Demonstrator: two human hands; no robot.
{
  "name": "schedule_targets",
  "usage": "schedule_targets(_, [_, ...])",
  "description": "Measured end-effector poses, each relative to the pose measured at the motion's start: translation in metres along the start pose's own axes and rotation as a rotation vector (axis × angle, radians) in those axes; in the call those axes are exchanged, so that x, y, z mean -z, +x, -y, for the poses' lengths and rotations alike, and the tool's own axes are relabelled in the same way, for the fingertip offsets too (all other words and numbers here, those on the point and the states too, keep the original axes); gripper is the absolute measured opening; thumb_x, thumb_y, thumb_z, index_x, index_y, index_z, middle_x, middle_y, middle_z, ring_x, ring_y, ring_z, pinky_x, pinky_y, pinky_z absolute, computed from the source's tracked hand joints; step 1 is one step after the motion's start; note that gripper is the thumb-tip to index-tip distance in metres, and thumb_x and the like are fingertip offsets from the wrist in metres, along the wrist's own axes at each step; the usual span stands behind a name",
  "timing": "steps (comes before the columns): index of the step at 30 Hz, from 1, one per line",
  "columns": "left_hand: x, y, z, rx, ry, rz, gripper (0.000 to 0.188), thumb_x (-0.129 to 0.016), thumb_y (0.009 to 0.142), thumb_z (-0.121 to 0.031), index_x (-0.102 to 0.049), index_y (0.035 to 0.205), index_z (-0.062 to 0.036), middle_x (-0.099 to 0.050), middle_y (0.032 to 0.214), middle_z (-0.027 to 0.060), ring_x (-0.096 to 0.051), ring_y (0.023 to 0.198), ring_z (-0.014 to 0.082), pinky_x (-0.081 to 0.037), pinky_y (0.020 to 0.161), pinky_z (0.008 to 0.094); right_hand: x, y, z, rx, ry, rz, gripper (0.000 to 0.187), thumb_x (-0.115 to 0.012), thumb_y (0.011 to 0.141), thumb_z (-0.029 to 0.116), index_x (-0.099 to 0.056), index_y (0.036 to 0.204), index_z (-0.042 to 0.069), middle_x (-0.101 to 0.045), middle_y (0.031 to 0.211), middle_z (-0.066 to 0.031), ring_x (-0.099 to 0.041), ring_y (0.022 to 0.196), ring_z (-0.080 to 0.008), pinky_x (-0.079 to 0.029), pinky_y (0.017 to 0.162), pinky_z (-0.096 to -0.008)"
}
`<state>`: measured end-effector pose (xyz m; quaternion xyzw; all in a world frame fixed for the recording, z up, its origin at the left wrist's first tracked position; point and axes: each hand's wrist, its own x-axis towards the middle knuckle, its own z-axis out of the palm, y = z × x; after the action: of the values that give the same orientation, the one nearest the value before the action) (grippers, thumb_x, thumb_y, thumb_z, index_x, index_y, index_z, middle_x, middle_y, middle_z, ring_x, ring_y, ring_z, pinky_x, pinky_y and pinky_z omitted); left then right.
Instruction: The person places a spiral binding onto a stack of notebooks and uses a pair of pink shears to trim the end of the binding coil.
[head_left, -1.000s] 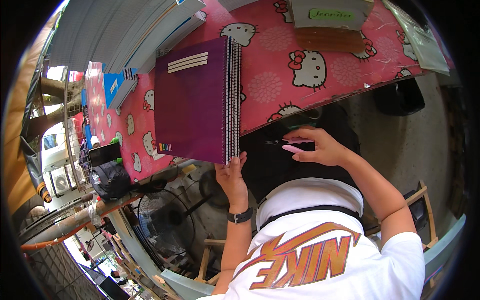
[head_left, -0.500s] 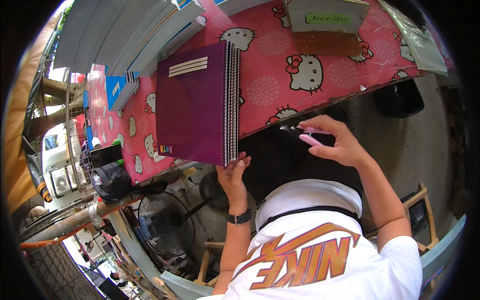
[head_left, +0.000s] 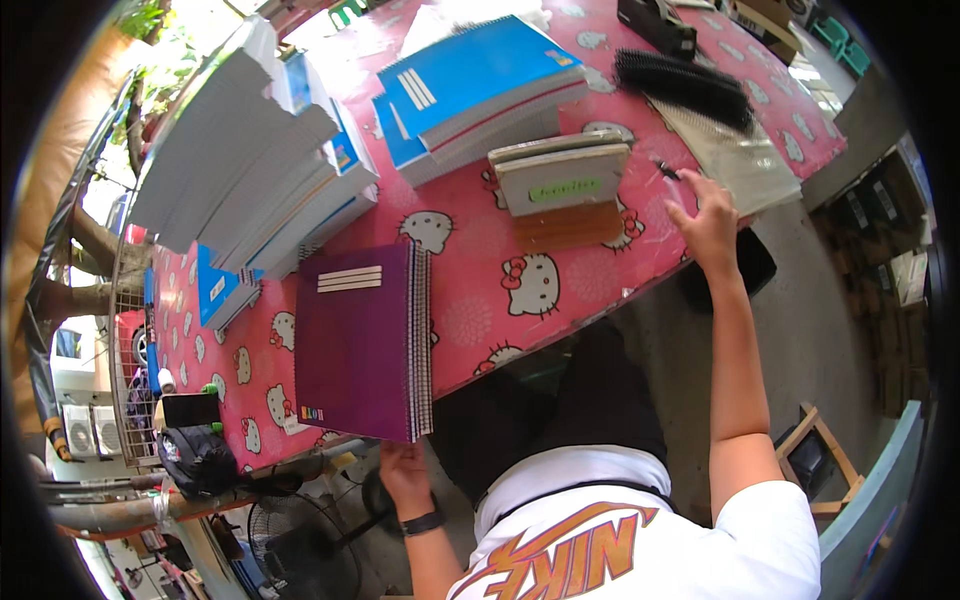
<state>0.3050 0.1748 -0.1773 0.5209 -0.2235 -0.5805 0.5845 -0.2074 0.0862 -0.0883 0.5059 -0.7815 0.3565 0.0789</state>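
A stack of purple spiral notebooks (head_left: 352, 340) lies at the table's near left edge, its coiled spines facing right. My left hand (head_left: 405, 472) is below the near right corner of the stack, palm up. Its fingers are closed at the notebook's lower edge, with the tips partly hidden under it. My right hand (head_left: 708, 215) reaches over the right side of the table, closed around a small pair of pink-handled pliers (head_left: 672, 178). Their dark jaws point away toward the back. Near them lies a bundle of black binding coils (head_left: 685, 88) on clear plastic sheets (head_left: 740, 160).
Tall piles of notebooks (head_left: 230, 150) stand at the left, and blue spiral notebooks (head_left: 480, 85) at the back. A grey block with a green label (head_left: 562, 188) sits on a wooden base mid-table. A phone (head_left: 190, 410) and black pouch (head_left: 200, 460) lie at the left edge.
My right hand has moved from above my lap, forward and right over the table, still with the pliers. My left hand stays at the notebook corner. The view has shifted, showing more of the table's far side.
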Motion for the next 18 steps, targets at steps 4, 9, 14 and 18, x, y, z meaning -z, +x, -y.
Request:
schedule_targets(4, [0.010, 0.022, -0.044, -0.274, -0.009, -0.519, 0.032, -0.053, 0.086, -0.017, -0.051, 0.115, -0.0054, -0.055, 0.105, 0.0033, -0.050, 0.099, 0.0146, -0.038, 0.092, 0.0323, -0.024, 0.006, -0.019, 0.043, -0.330, 0.142, 0.050, -0.069, 0.073, 0.031, -0.055, 0.119, 0.014, -0.056, 0.116, -0.0077, -0.049, 0.108, -0.0262, -0.036, 0.091, -0.0493])
schedule_targets(9, [-0.020, 0.079, -0.159, -0.701, 0.716, -0.274, 0.048, -0.052, 0.088, -0.024, -0.041, 0.129, -0.0001, -0.044, 0.130, 0.0133, -0.041, 0.121, 0.0228, -0.031, 0.101, 0.0357, -0.025, -0.026, 0.051, -0.048, 0.516, 0.022, 0.022, -0.061, 0.080, 0.015, -0.063, 0.099, 0.004, -0.061, 0.097, -0.0101, -0.057, 0.085, -0.0193, -0.045, 0.077, -0.0339])
schedule_targets(14, [-0.060, 0.168, -0.187, -0.270, 1.092, 0.124, 0.063, -0.052, 0.089, -0.036, -0.033, 0.134, 0.0027, -0.044, 0.133, 0.0182, -0.037, 0.127, 0.0242, -0.028, 0.104, 0.0333, -0.072, -0.095, 0.160, -0.131, 1.069, 0.838, 0.057, -0.065, 0.082, 0.024, -0.041, 0.130, 0.004, -0.053, 0.120, -0.0155, -0.054, 0.105, -0.0204, -0.045, 0.085, -0.0340])
schedule_targets(18, [-0.095, 0.160, -0.174, -0.173, 1.145, 0.275, 0.061, -0.055, 0.088, -0.038, -0.041, 0.132, 0.0009, -0.050, 0.128, 0.0122, -0.043, 0.121, 0.0190, -0.028, 0.103, 0.0316, -0.120, -0.113, 0.217, -0.170, 1.291, 0.735, 0.065, -0.064, 0.082, 0.026, -0.034, 0.131, -0.005, -0.048, 0.123, -0.0230, -0.047, 0.115, -0.0301, -0.036, 0.098, -0.0386])
